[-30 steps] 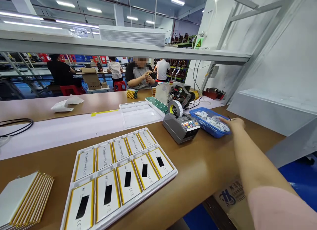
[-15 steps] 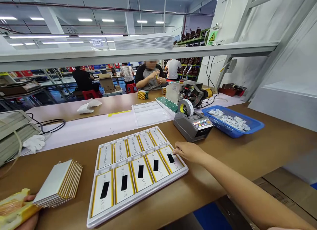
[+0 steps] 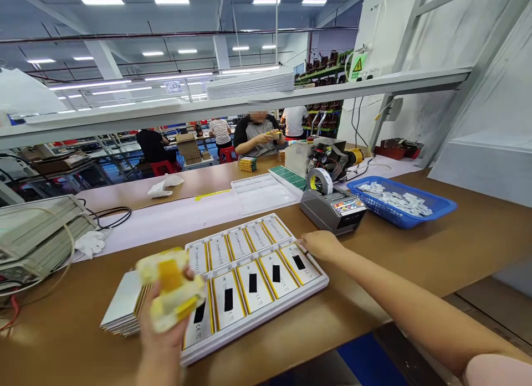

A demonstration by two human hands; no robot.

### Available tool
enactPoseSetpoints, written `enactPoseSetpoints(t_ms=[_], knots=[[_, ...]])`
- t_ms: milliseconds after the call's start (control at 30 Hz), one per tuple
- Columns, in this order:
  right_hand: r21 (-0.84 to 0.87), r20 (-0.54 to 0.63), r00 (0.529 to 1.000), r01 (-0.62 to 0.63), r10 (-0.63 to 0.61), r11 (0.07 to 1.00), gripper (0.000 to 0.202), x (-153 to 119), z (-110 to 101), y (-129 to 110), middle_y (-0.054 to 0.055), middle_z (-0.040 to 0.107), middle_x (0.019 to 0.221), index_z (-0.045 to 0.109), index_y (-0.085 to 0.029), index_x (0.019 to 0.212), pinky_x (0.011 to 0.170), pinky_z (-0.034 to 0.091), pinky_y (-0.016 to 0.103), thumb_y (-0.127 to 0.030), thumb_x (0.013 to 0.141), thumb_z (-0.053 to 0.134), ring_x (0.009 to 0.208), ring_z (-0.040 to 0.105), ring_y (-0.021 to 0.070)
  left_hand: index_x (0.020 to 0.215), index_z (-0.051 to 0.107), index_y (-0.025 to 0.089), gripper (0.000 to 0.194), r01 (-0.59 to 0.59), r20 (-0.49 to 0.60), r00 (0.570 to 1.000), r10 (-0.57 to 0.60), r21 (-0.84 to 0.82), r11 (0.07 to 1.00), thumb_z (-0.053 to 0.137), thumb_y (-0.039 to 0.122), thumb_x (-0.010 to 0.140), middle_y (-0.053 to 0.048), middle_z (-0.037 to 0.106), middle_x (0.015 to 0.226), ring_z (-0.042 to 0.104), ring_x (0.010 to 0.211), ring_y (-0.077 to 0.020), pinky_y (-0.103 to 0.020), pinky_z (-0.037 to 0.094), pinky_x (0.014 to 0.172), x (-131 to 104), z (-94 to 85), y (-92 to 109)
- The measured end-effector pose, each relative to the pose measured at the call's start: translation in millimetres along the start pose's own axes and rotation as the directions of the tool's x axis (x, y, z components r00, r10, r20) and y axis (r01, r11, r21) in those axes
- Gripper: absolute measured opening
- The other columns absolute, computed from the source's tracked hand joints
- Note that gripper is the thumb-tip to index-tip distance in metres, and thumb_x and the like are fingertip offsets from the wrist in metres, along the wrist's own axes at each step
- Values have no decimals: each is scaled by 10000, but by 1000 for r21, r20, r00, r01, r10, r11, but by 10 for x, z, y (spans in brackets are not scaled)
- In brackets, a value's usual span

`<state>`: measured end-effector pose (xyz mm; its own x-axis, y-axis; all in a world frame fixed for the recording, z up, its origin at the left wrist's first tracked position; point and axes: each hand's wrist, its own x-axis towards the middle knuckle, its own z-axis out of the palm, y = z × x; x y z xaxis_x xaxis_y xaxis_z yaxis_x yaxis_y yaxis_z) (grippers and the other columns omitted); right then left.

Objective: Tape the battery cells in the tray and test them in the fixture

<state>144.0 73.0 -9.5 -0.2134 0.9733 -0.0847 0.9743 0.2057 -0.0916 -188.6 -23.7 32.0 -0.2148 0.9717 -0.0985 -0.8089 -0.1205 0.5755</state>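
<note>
A brown tabletop (image 3: 374, 275) spreads across my view. On it, near the front edge, lies a white compartment tray (image 3: 257, 307) in two rows of five, each pocket I can make out filled with a flat white slab (image 3: 239, 242). To the tray's right and farther back, I see a blue perforated basket (image 3: 443, 210) with small white pieces (image 3: 397, 200) heaped loosely inside. A shallow clear plastic tray (image 3: 266, 196) lies behind the white one. Between the white tray and the basket stands a grey tape dispenser (image 3: 328, 211), a roll of tape (image 3: 328, 182) upright on top. Left of the white tray I have a stack (image 3: 124, 303) of more pale slabs, partly behind the left hand (image 3: 160, 339). That hand is closed around a yellow and cream bundle (image 3: 169, 275), held up over the tray's left end; motion blur keeps me from reading its details. The right hand (image 3: 324, 245) has its fingers bent at the tray's right edge, beside the end slab; I cannot tell whether they grip anything. The slabs are printed with small dark marks and edged in yellow. Front-row ones carry black strips (image 3: 252, 282), set slightly askew, the leftmost partly hidden by the bundle.
</note>
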Motion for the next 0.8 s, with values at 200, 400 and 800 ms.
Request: enactPoseSetpoints(t_ms=[200, 400, 800], knots=[[474, 210, 970, 9, -122, 881, 379, 106, 9, 49, 80, 625, 731, 593, -139, 693, 561, 360, 241, -397, 830, 351, 667, 548, 164, 1115, 500, 132, 384, 364, 167, 916, -364, 30, 931, 454, 254, 754, -121, 629, 901, 599, 823, -259, -453, 464, 729, 274, 458, -656], [600, 199, 965, 16, -169, 800, 216, 157, -211, -74, 18, 528, 573, 528, -132, 604, 478, 329, 227, -264, 755, 447, 500, 441, 104, 1098, 510, 134, 490, 476, 248, 841, -480, 80, 876, 485, 469, 741, -119, 631, 870, 609, 781, -257, -439, 463, 710, 483, 518, -851], [159, -104, 994, 50, -34, 986, 302, 676, -510, -563, 116, 639, 873, 616, -172, 830, 639, 397, 294, -413, 792, 438, 808, 573, 224, 1093, 516, 139, 509, 426, 370, 833, -412, 46, 903, 441, 506, 750, -143, 607, 1011, 567, 933, -293, -463, 428, 788, 684, 412, -884]])
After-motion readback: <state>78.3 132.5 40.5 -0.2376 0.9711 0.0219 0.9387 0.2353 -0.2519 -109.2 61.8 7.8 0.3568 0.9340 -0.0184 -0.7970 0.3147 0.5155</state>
